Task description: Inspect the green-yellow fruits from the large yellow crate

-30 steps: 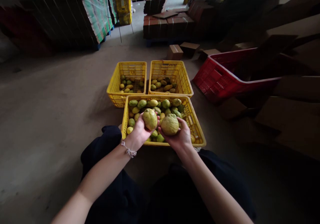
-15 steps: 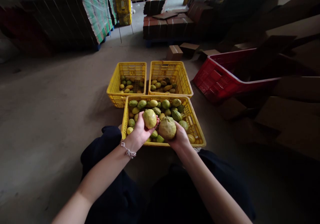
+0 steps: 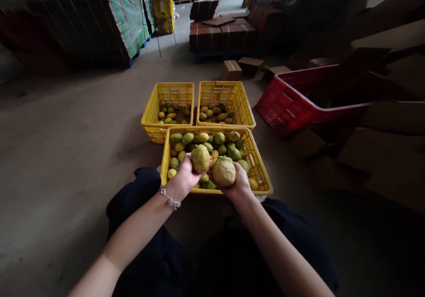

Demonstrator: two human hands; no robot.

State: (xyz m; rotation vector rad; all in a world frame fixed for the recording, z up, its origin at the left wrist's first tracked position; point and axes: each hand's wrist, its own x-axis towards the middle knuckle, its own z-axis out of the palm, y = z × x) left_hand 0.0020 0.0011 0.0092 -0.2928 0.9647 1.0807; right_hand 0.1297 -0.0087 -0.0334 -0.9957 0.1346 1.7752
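Observation:
My left hand [image 3: 186,175], with a charm bracelet on its wrist, is closed around a lumpy yellow-green fruit [image 3: 200,158]. In my right hand [image 3: 241,186] sits a rounder, paler lumpy fruit [image 3: 224,171]. The two fruits are held side by side, a small gap apart, above the front yellow crate [image 3: 217,191]. Under them that crate holds many green and yellow fruits, among them a dark green one [image 3: 234,153] to the right; my hands hide part of the crate's middle.
Behind stand two more yellow crates, left [image 3: 149,111] and right [image 3: 247,106], each with fruit at the bottom. A red crate [image 3: 282,102] leans tilted at the right beside flattened cardboard [image 3: 365,151]. A small carton [image 3: 231,70] and stacked cardboard [image 3: 222,38] are farther back.
The fruit in my left hand has turned, showing a different side, and the right hand's fruit has turned too. Both hands stay in nearly the same place.

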